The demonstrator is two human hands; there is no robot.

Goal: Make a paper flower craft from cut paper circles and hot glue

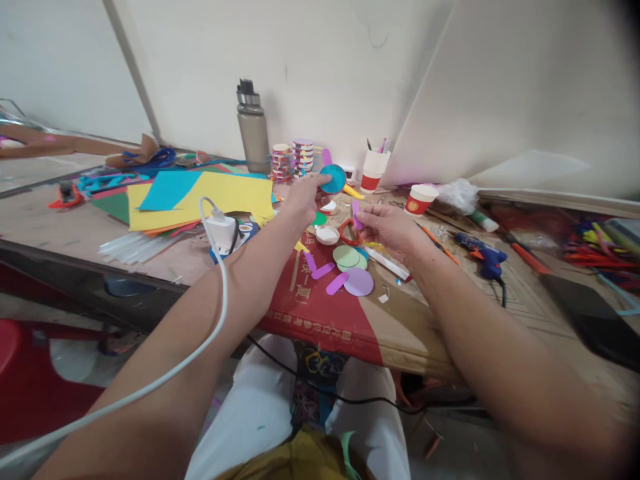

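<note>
My left hand (301, 198) is raised above the table, pinching a blue paper circle (333, 179) by its edge. My right hand (384, 227) hovers just to the right of it, fingers closed on a small purple paper strip (356, 215). Below the hands, green and purple paper circles (352, 268) and purple oval strips (323, 270) lie on the cardboard table top (400, 313). Red-handled scissors (347, 233) lie right under my right hand.
Yellow and blue paper sheets (200, 195) lie at the left, with a white charger (220, 230) whose cable crosses my left arm. A grey bottle (253, 130), tape stacks (295, 159) and paper cups (375, 170) stand at the wall. A blue glue gun (483, 253) lies at the right.
</note>
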